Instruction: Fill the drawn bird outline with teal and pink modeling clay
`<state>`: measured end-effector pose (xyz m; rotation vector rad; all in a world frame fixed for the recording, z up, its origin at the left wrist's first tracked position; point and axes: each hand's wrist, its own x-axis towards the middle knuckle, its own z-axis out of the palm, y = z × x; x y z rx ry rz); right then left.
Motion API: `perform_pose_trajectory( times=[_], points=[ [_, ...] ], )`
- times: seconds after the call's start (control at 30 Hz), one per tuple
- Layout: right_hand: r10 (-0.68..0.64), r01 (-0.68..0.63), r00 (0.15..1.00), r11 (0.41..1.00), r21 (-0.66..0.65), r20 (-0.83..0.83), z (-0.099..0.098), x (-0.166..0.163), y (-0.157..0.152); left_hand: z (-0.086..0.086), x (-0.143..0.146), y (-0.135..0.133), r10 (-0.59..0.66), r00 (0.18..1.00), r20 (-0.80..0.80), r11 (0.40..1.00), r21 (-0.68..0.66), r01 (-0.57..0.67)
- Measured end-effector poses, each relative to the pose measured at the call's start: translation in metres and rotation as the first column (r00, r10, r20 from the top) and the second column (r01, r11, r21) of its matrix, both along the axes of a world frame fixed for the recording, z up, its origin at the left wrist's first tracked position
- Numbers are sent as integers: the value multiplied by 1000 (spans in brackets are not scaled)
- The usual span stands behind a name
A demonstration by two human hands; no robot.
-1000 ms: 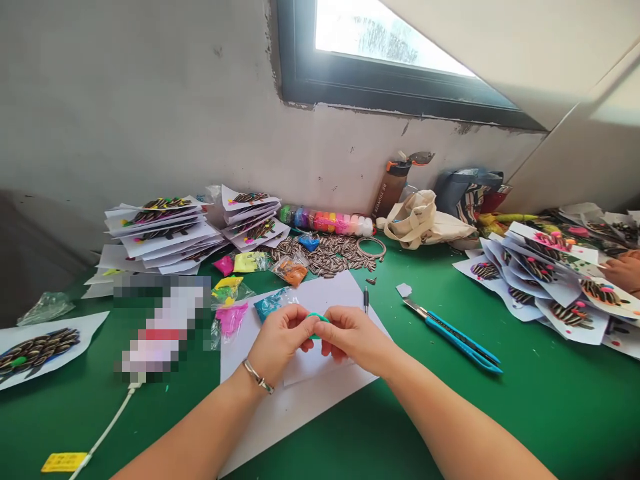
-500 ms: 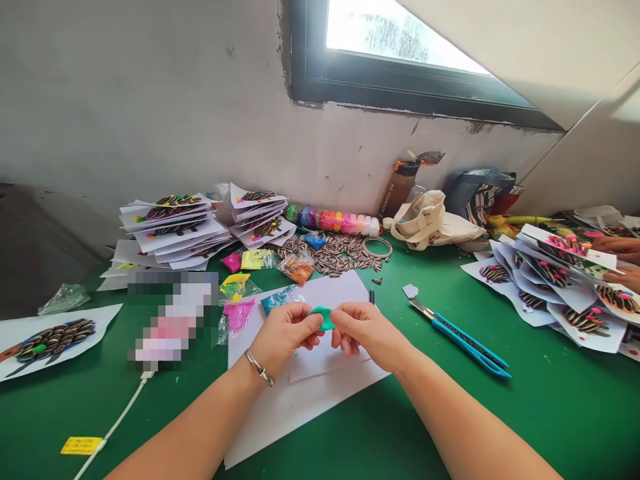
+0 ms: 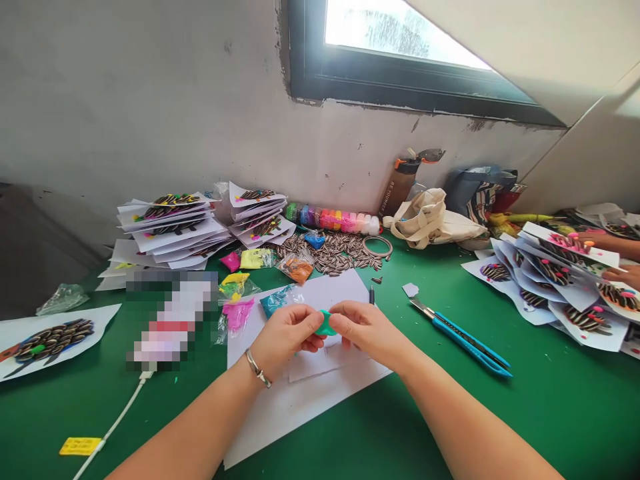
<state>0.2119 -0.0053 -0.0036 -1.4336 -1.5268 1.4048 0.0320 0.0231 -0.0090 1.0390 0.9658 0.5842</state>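
A small green piece of modelling clay is pinched between the fingertips of both hands. My left hand grips its left side, thumb on top, and wears a silver bracelet at the wrist. On the other side my right hand pinches the clay between thumb and fingers. Below them lie sheets of white paper. Just beyond the left hand sits a packet of blue clay, with a packet of pink clay to its left. A dark pen lies partly behind the right hand.
A blue utility knife lies right of the paper. Behind are sunflower seeds, a tape roll and a bottle. Paper stacks with seed pictures stand left, more right, near another person's hand.
The right fingers have shifted over the green clay, which looks more folded and compact. At the right edge, the other person's hands have moved slightly.
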Motion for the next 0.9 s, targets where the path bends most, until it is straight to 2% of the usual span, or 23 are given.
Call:
perform_pose_trajectory(
  times=[0.1, 0.2, 0.3, 0.4, 0.57, 0.63, 0.9],
  points=[
    [-45, 41, 999, 987, 158, 24, -2, -4, 0, 0, 2, -1, -21, 998, -52, 999, 25, 22],
    [-33, 28, 999, 980, 196, 23, -4, -5, 0, 0, 3, -3, -55, 998, -20, 999, -2, 54],
    [-37, 34, 999, 983, 181, 10, -5, -4, 0, -1, 4, -4, -63, 998, 28, 998, -10, 63],
    [-50, 48, 999, 983, 179, 4, -4, -2, 1, 0, 3, -3, -63, 998, -17, 997, 37, 64],
    [-70, 62, 976, 997, -43, -205, -5, -1, 4, 2, -1, 1, 4, 1000, 26, 997, 78, -6],
    [-56, 36, 970, 995, -89, -237, -6, -2, 4, 3, -2, 2, 33, 998, 52, 996, 84, -38],
    [-18, 8, 974, 999, -46, -226, -3, -2, 3, 6, 0, 1, 66, 998, -1, 969, 239, -64]
  ],
)
